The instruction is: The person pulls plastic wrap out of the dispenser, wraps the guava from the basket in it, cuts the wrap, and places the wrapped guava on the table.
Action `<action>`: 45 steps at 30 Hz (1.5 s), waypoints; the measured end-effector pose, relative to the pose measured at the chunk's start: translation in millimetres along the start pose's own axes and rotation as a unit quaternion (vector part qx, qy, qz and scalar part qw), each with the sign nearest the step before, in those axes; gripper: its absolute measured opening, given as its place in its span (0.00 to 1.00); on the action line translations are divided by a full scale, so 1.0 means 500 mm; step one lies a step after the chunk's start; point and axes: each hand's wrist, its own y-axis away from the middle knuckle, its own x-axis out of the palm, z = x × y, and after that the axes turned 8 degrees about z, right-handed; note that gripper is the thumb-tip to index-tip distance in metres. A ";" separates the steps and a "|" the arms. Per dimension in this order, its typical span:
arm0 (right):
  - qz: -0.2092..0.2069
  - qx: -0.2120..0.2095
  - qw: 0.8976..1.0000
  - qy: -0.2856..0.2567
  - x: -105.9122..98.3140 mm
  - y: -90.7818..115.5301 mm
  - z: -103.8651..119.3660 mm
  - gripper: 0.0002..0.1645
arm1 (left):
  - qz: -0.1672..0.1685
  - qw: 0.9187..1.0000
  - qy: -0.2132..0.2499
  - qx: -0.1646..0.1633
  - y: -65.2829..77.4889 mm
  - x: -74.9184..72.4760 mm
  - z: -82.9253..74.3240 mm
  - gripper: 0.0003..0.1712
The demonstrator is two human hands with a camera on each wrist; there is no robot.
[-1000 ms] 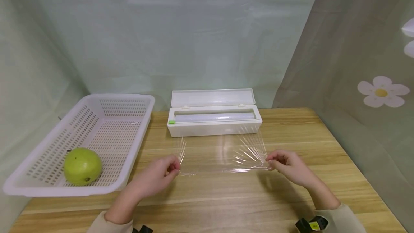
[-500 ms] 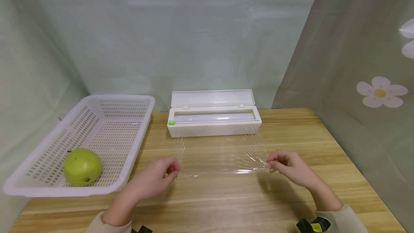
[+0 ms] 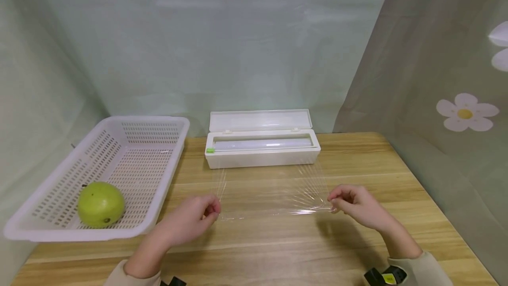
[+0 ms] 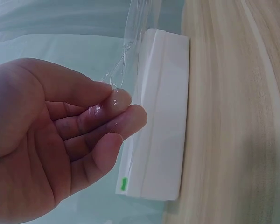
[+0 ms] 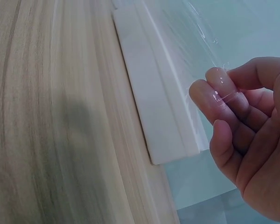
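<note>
A clear sheet of plastic wrap (image 3: 309, 197) stretches from a white dispenser box (image 3: 262, 159) toward me, above the wooden table. My left hand (image 3: 193, 217) pinches its near left corner between thumb and fingers; in the left wrist view that hand (image 4: 51, 135) shows film over the fingertips. The near right corner is pinched by my right hand (image 3: 359, 206), and the right wrist view has this hand (image 5: 252, 121) with shiny film on its fingers. Behind, the box's lid (image 3: 259, 120) stands raised, and the wrap roll (image 3: 263, 144) lies inside. A small green slider (image 3: 210, 150) sits at the box's left end.
To the left stands a white perforated plastic basket (image 3: 168, 180) holding a round green fruit (image 3: 101, 204) near its front. The wooden table (image 3: 278, 255) reaches back to a pale curtain (image 3: 254, 47). A flowered curtain (image 3: 428, 167) hangs along the right side.
The sheet's near edge has come slightly closer to me, and its bright creases at the right have softened. Both hands keep their pinch and have barely shifted. Box, basket and fruit stay put.
</note>
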 end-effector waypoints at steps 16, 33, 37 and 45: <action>0.025 0.011 1.000 -0.014 0.012 0.003 -0.011 0.07 | 0.019 1.000 0.009 0.011 -0.009 0.020 0.015 0.06; 0.062 0.043 0.996 -0.053 0.032 -0.001 -0.037 0.08 | 0.041 0.998 0.038 -0.011 -0.017 0.041 0.042 0.06; 0.070 0.049 0.995 -0.059 0.035 0.000 -0.042 0.08 | 0.047 0.998 0.042 -0.011 -0.016 0.045 0.047 0.06; 0.091 0.055 0.991 -0.078 0.041 0.001 -0.049 0.07 | 0.060 0.996 0.058 -0.011 -0.018 0.053 0.053 0.06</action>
